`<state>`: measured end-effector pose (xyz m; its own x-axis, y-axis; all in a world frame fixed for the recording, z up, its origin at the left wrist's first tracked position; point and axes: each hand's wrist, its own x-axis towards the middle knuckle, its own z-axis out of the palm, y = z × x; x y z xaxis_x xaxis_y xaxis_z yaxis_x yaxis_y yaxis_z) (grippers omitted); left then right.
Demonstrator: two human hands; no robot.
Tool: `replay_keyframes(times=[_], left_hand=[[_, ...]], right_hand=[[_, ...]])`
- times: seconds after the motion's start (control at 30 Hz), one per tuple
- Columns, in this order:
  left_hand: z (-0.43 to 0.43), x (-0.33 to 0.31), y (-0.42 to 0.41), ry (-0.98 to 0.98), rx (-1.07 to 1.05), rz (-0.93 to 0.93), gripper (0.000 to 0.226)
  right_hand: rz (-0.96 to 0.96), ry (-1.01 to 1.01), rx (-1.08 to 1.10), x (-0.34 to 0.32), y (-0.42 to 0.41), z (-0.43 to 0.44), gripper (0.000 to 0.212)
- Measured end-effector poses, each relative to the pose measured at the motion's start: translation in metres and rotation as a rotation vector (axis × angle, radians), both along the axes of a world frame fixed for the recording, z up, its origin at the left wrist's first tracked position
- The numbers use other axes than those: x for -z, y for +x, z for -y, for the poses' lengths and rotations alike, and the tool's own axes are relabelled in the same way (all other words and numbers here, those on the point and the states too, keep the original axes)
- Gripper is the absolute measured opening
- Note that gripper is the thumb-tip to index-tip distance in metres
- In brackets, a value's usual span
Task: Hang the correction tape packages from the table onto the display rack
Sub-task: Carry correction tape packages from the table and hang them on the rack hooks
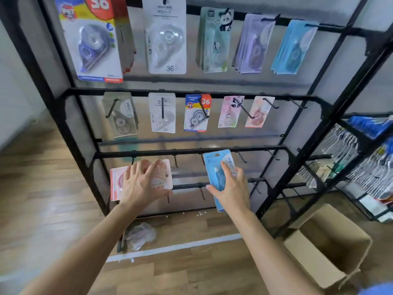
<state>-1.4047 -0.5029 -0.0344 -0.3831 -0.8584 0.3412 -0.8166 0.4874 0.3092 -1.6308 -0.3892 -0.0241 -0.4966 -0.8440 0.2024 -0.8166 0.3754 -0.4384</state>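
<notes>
Low, hands [142, 184] [232, 189] on packages [164, 177] [212, 165]; bare hooks [175, 161] between.

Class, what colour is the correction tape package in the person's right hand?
The flat card package is light blue; head view.

"36" on white package [167, 39], blue package [212, 167]

My left hand [142, 184] covers the middle of the pink packages [116, 184], so I cannot tell whether I grip them or only press on them. My right hand [231, 188] hides the lower half of the blue package [212, 165]. The top edge cuts off the far-left yellow package [91, 39]. The clear bag [140, 235] on the floor is too blurred to read.
</notes>
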Motion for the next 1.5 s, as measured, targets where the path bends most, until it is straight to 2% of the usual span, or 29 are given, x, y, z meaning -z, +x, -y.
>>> replay_keyframes(times=[0.17,0.53,0.7,1.07,1.5], left_hand=[[-0.002,-0.019,-0.091,-0.019,0.031,-0.012,0.098],[0.007,-0.084,-0.225,-0.320,0.155,-0.017,0.100],[0.025,-0.117,-0.256,-0.381,0.184,-0.059,0.098],[0.031,-0.151,-0.308,-0.368,0.212,-0.088,0.096],[0.034,-0.160,-0.363,-0.394,0.086,-0.115,0.098]], right_hand=[[-0.035,-0.045,0.008,-0.015,-0.086,0.008,0.079],[-0.068,-0.281,0.077,-0.079,-0.202,0.035,0.081],[-0.072,-0.429,0.128,-0.121,-0.233,0.049,0.081],[-0.178,-0.675,0.168,-0.193,-0.281,0.052,0.081],[-0.185,-0.662,0.031,-0.216,-0.328,0.068,0.082]])
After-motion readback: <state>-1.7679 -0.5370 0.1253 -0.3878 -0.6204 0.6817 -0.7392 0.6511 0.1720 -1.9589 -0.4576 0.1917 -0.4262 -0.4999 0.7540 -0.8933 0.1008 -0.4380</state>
